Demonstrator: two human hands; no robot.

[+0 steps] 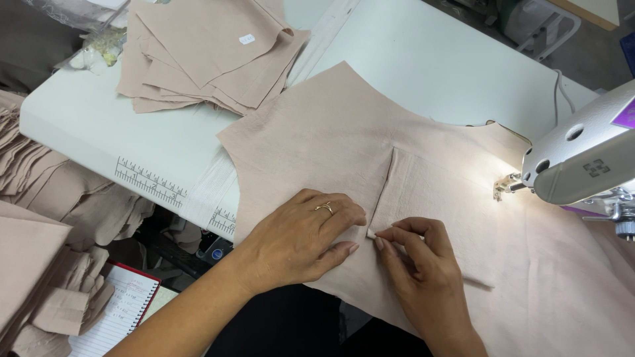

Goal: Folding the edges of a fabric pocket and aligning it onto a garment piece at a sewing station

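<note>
A large beige garment panel (331,145) lies flat on the white sewing table (99,125). A smaller beige pocket piece (430,198) rests on top of it. My left hand (301,235), wearing a ring, presses flat on the panel just left of the pocket's lower corner. My right hand (420,268) pinches the pocket's lower left corner between thumb and forefinger. Both hands almost touch at that corner.
A white sewing machine head (585,158) with a lit needle area (506,185) stands at the right. A stack of cut beige pieces (205,53) lies at the back. More beige pieces (40,218) pile up at the left, beside a lined notebook (122,311).
</note>
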